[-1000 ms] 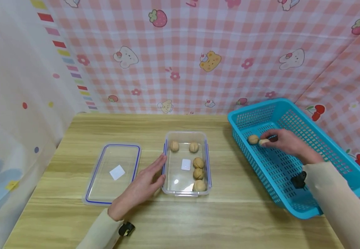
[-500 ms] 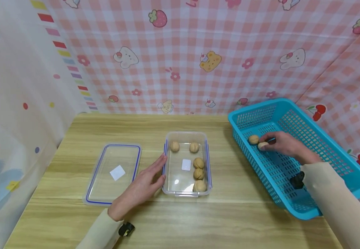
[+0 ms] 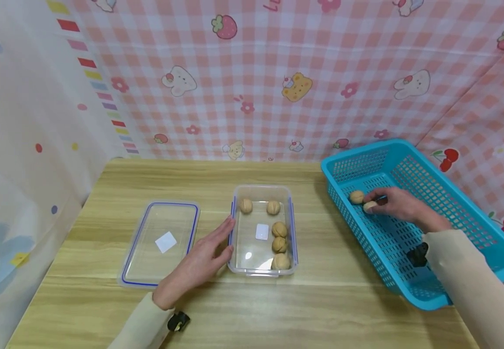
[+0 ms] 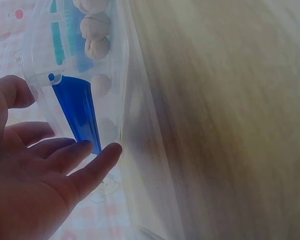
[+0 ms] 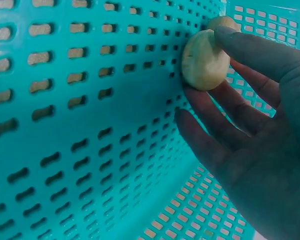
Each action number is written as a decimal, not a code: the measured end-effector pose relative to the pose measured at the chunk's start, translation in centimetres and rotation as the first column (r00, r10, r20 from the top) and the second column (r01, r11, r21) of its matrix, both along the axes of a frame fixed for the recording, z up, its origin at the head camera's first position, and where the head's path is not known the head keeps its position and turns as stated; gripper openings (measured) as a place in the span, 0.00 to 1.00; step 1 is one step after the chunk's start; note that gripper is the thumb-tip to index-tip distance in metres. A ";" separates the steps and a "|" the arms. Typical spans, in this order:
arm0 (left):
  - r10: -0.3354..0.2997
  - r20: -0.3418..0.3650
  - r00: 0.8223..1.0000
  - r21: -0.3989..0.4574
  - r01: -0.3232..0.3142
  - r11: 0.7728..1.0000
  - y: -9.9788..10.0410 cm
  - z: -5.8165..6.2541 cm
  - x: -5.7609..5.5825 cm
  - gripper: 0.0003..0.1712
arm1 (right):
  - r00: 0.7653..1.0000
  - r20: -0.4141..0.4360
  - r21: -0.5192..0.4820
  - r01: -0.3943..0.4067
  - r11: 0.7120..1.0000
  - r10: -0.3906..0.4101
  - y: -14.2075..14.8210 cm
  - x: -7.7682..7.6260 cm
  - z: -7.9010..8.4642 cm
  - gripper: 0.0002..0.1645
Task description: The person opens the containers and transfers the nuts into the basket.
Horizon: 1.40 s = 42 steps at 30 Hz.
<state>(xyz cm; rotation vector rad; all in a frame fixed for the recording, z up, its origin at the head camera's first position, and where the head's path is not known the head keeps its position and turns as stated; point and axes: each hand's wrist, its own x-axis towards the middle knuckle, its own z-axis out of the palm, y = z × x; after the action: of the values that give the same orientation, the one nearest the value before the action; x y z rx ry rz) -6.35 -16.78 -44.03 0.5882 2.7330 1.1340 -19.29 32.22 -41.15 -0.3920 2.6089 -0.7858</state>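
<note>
My right hand point(image 3: 398, 203) reaches into the blue basket point(image 3: 356, 237) and pinches a walnut point(image 3: 369, 207) between thumb and fingers. In the right wrist view this walnut point(image 5: 206, 60) sits close to the basket wall, the thumb on it and fingers beneath. A second walnut point(image 3: 356, 197) lies just beyond it. My left hand point(image 3: 199, 264) has its fingers extended, the tips against the left side of a clear plastic box point(image 3: 247, 249). Blue side clips point(image 4: 77, 110) show on the box in the left wrist view. Several walnuts point(image 3: 279, 230) lie inside, mostly along its right side.
A clear lid point(image 3: 147, 264) with a blue seal and a white square lies left of the box on the wooden table point(image 3: 313, 310). A checked cloth point(image 3: 252, 63) hangs behind the table. The basket stands at the right, near the cloth.
My right hand has shifted slightly nearer inside the basket, with the pinched walnut. The left hand stays against the box, and the view has tilted a little.
</note>
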 end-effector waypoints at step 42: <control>0.022 -0.011 1.000 0.012 -0.022 1.000 0.1 -0.2 0.1 0.37 | 0.860 -0.433 -0.320 0.132 0.938 -0.269 -3.3 9.7 10.0 0.22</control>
<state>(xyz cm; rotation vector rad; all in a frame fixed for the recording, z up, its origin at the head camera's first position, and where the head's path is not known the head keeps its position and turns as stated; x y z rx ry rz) -6.23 -16.65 -44.22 0.5691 2.7508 1.1556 -9.56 28.88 -31.15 -0.4363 3.0335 -1.2840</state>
